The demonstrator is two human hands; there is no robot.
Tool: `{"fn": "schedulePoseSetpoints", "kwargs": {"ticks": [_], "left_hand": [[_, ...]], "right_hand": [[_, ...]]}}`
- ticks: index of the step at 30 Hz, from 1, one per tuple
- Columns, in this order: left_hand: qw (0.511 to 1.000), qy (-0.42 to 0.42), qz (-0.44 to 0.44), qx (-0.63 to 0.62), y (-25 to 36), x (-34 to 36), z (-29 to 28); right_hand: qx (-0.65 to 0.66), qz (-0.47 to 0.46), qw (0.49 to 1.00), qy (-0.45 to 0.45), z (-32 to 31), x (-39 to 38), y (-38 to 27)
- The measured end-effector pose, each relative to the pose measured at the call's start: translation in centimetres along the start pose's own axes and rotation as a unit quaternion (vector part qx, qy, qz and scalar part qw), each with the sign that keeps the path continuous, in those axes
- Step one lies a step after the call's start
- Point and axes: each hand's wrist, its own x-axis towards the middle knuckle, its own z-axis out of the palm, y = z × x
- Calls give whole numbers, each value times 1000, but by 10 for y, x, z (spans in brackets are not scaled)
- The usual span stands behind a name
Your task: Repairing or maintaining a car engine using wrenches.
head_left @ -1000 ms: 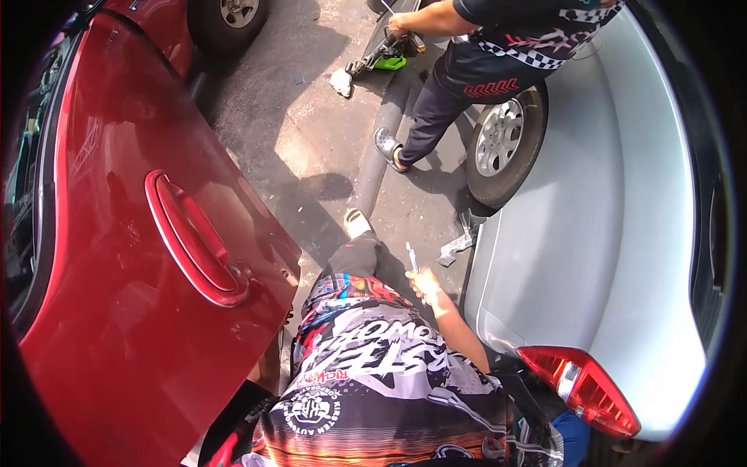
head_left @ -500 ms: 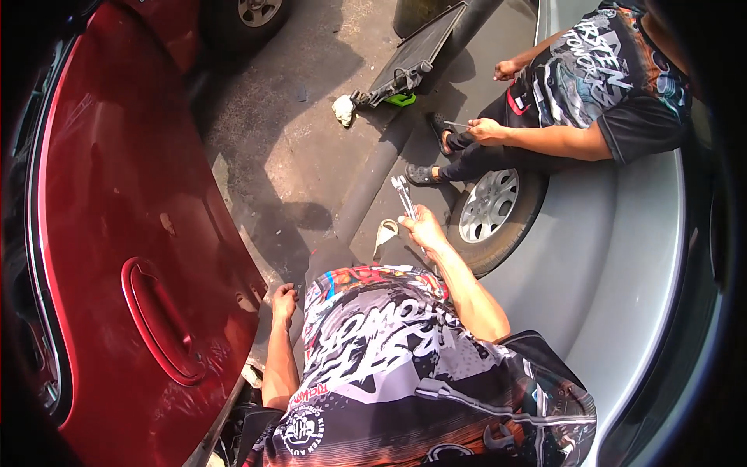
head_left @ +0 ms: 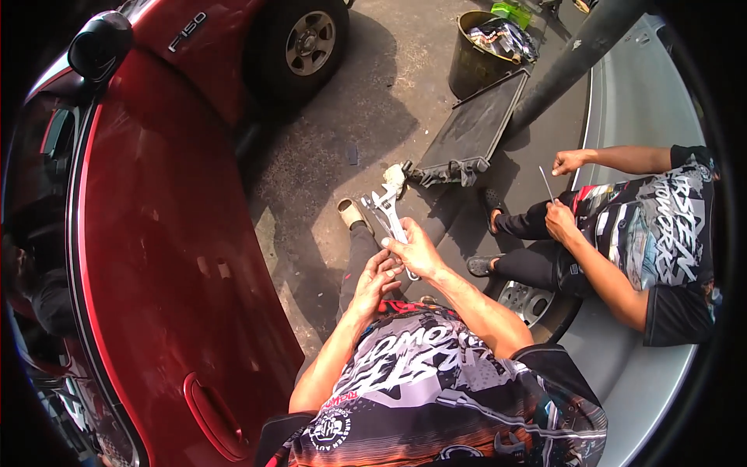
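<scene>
My right hand (head_left: pixel 414 253) grips several silver wrenches (head_left: pixel 387 208), held out over my legs with their heads pointing away from me. My left hand (head_left: pixel 379 276) is just below and left of them, fingers slightly bent and apart, close to my right hand with nothing visible in its grasp. My patterned shirt and dark trousers show beneath my arms.
A red pickup (head_left: pixel 179 249) lines my left, a silver car (head_left: pixel 638 397) my right. A co-worker (head_left: pixel 654 226) leans on the silver car holding a thin rod. Ahead are a dark radiator-like part (head_left: pixel 475 124), white rag (head_left: pixel 395 175), bucket (head_left: pixel 475 74) and grey pipe (head_left: pixel 576 62).
My right hand has risen with the wrenches, and my left hand has come up beside it. The co-worker has turned and settled against the silver car. The view has shifted further up the lane.
</scene>
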Motion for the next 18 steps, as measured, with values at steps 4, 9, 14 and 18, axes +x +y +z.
{"fn": "schedulePoseSetpoints", "kwargs": {"ticks": [4, 9, 14, 18], "left_hand": [[977, -64, -44, -201, 45, 89, -18], [984, -10, -58, -166, 146, 197, -47], [991, 54, 8, -125, 271, 288, -38], [992, 90, 42, -74, 344, 358, -22]], "right_hand": [[44, 3, 999, 3, 9, 73, -24], [92, -23, 995, 11, 34, 174, -105], [39, -79, 996, -17, 37, 268, -194], [30, -156, 987, -2, 25, 360, -240]]}}
